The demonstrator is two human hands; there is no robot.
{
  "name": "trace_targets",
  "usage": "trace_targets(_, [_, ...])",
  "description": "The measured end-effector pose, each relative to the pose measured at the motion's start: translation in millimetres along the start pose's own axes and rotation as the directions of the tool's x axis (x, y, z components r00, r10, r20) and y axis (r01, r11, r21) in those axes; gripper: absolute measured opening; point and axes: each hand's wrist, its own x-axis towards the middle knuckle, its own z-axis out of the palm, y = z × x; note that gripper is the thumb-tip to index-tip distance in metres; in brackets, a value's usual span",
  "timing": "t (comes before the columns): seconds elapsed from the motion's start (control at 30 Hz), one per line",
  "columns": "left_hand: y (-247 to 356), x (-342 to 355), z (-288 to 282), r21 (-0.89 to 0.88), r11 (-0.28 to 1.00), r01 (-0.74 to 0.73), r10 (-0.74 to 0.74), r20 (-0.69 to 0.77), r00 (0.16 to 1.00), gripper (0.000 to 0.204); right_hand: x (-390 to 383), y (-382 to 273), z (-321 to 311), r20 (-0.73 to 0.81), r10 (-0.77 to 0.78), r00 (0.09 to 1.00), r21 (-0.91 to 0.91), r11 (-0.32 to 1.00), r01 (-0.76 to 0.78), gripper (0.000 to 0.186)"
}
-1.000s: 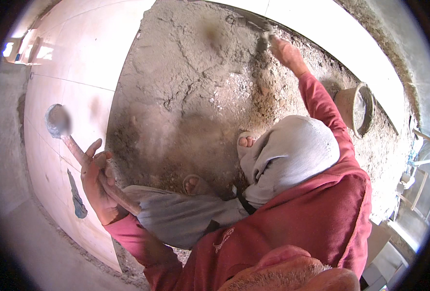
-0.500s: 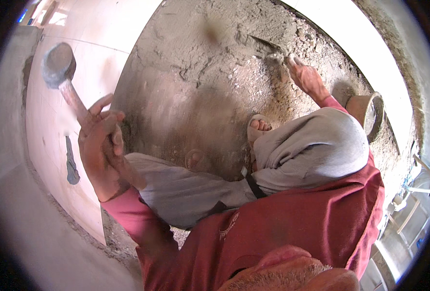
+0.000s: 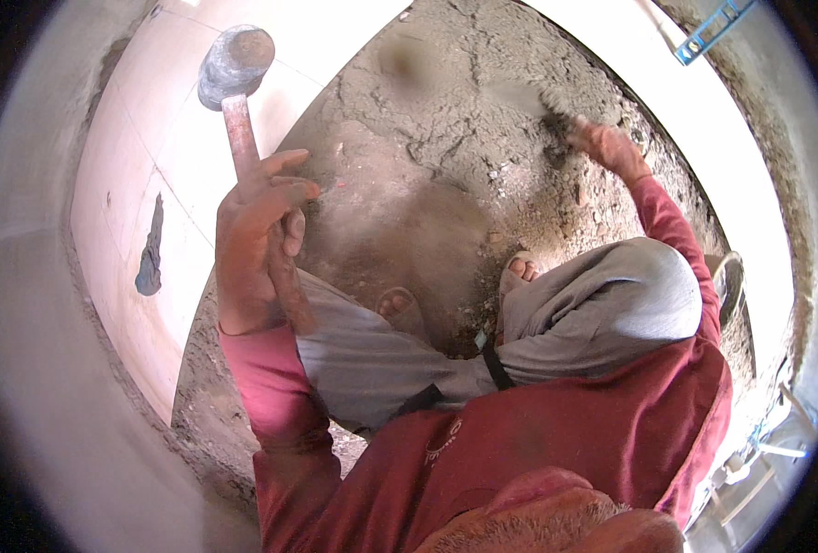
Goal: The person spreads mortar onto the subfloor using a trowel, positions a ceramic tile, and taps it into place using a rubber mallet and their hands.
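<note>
My left hand [image 3: 260, 244] is wrapped round the wooden handle of a rubber mallet [image 3: 236, 66], its grey head raised at the far end and its index finger partly stretched out. The mallet is held above the pale tiles [image 3: 188, 175] on the left. My right hand [image 3: 612, 150] reaches out at the far right, closed on a trowel [image 3: 520, 96] whose blade is smeared by motion over the grey mortar [image 3: 427, 83]. The mortar around the blade is rough and cracked. Loose, gravelly rubble lies nearer my right foot.
A dark mortar smear [image 3: 151, 253] lies on the left tiles. A bucket [image 3: 730, 286] stands beside my right knee. Beyond the bed on the right runs a bright pale strip [image 3: 750, 157], with a blue spirit level [image 3: 711, 35] at its far end. Walls curve along both sides.
The trowel has swept across the mortar, and my right hand has shifted slightly right and down. My left hand and the mallet appear further right and higher as the whole view has shifted.
</note>
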Motion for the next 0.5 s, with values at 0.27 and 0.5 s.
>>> trace_targets(0.27, [0, 8, 3, 0.035, 0.995, 0.095, -0.094, -0.036, 0.995, 0.02, 139, 26, -14, -0.2, 0.117, 0.973, -0.02, 0.992, -0.123, 0.05])
trace_targets(0.5, [-6, 25, 12, -0.096, 0.974, 0.203, -0.202, 0.025, 0.979, 0.018, 280, -26, -45, -0.309, 0.087, 0.947, -0.033, 0.994, -0.103, 0.053])
